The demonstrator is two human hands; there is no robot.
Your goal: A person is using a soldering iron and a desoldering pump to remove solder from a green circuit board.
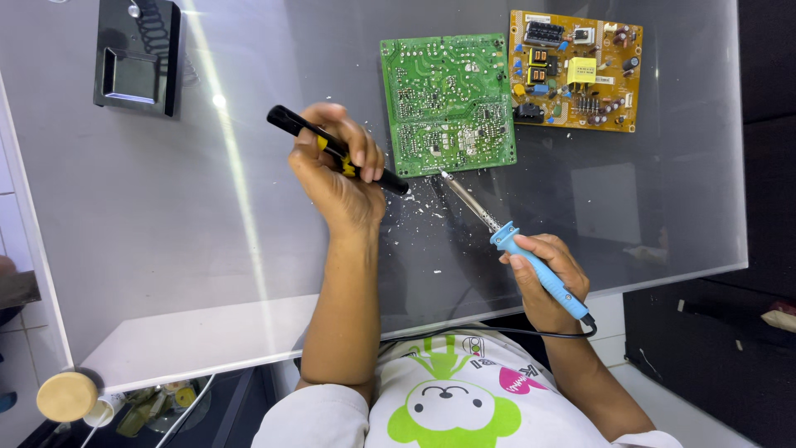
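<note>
My left hand (338, 170) grips a black and yellow desoldering pump (308, 134), its tip close to the lower left edge of a green circuit board (448, 104) lying solder side up. My right hand (547, 278) holds a soldering iron with a blue handle (537, 270). Its metal tip (445, 176) touches the green board's lower edge. Small white solder flecks (414, 203) lie scattered on the glass table (166, 249) between my hands.
A second, orange-brown circuit board (576, 70) with components facing up lies right of the green one. A black stand (137, 54) sits at the table's far left. The iron's black cord (497, 332) runs across my lap. A round wooden object (66, 396) sits below the table's near left corner.
</note>
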